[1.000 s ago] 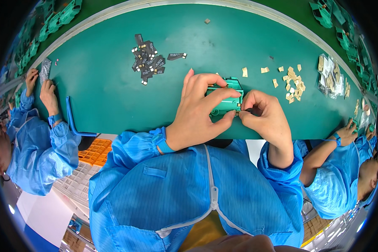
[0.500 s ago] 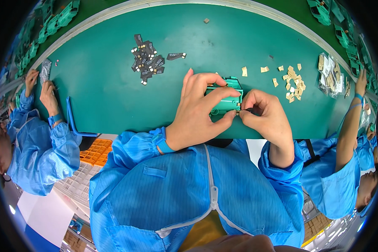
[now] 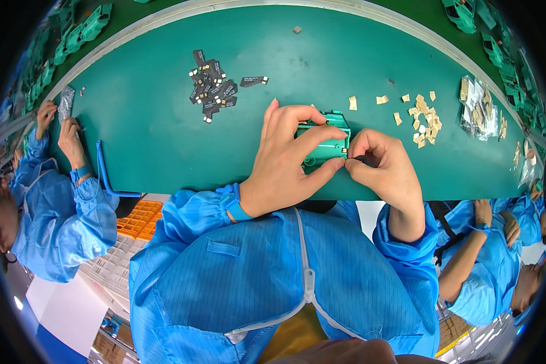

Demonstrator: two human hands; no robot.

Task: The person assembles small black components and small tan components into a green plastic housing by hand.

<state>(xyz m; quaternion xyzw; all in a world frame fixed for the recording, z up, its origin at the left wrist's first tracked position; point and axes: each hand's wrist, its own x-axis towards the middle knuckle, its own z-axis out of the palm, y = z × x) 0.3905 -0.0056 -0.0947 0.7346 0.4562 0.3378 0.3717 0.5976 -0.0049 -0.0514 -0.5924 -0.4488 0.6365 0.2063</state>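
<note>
While one green case (image 3: 332, 148) is near, with one black heap (image 3: 215, 90) far left and one tan heap (image 3: 430, 123) right, the left hand (image 3: 285, 159) arches over the case, gripping it; the right hand (image 3: 387, 162) pinches one dark bit (image 3: 360, 159).

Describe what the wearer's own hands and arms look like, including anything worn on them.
Both the left hand and right hand are ungloved. A blue wristband circles the left wrist; none shows on the right. The left sleeve is blue and reaches near the wrist; the blue right sleeve leaves some forearm bare.
</note>
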